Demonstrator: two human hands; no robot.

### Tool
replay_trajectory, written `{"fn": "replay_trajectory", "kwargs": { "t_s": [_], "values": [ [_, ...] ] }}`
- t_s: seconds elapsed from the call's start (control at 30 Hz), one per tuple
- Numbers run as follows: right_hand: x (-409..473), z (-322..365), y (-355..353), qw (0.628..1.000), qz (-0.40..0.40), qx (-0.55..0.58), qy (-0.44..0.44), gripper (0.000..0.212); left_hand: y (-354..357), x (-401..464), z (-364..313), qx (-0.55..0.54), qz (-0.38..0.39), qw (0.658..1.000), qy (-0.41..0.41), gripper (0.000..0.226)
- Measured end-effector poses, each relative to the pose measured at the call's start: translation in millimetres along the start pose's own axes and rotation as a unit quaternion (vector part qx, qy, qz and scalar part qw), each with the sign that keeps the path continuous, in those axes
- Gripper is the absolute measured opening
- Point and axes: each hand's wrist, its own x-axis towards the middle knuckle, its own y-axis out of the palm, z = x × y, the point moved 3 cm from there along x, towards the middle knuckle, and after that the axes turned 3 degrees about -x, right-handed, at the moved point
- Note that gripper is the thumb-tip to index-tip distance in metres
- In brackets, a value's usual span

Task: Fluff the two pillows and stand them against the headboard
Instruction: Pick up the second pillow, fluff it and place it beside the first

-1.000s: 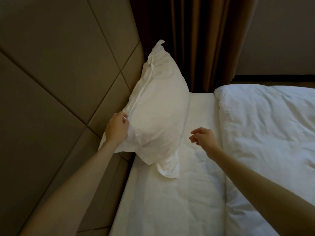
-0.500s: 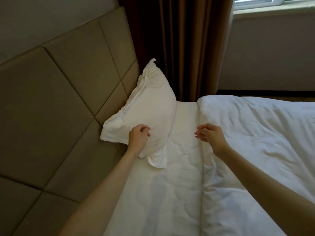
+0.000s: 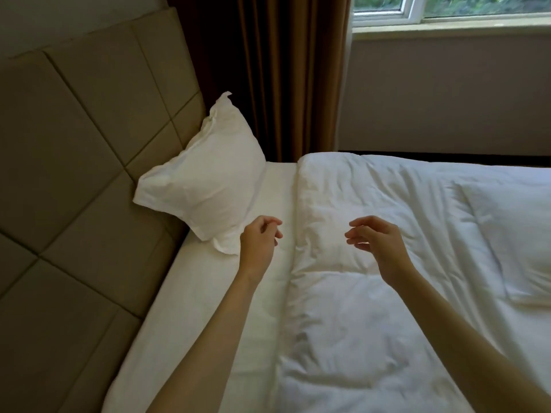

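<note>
Hands: left, right empty, uncurled | pillow leaning on headboard, long axis along it

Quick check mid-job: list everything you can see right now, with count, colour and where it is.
pillow: one, white, propped against the headboard at the far end of the bed
second pillow: one, white, lying on the duvet at the right edge of view
headboard: one, beige padded panels, left side
sheet: one, white, bare strip between headboard and duvet
duvet: one, white, rumpled, covering the right of the bed
curtain: one, brown, behind the pillow
window: one, white frame, top right
wall: grey, below the window
left hand: empty, fingers curled, beside the pillow's near corner
right hand: empty, open, above the duvet
</note>
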Motion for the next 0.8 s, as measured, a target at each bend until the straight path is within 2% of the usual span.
{"fn": "replay_trajectory", "kwargs": {
  "t_s": [0.37,0.6,0.8],
  "values": [
    [-109,-45,-76,0.999,-0.044,-0.002,0.031,0.022,48,-121,43,0.017,0.036,0.997,-0.063,0.023],
    [-175,-78,-86,0.991,-0.112,0.021,0.068,0.022,48,-170,66,0.034,0.103,0.991,-0.083,0.023],
    [-243,-103,-128,0.979,-0.176,0.024,0.097,0.022,67,-224,82,0.032,0.166,0.98,-0.102,0.029]
  ]
}}
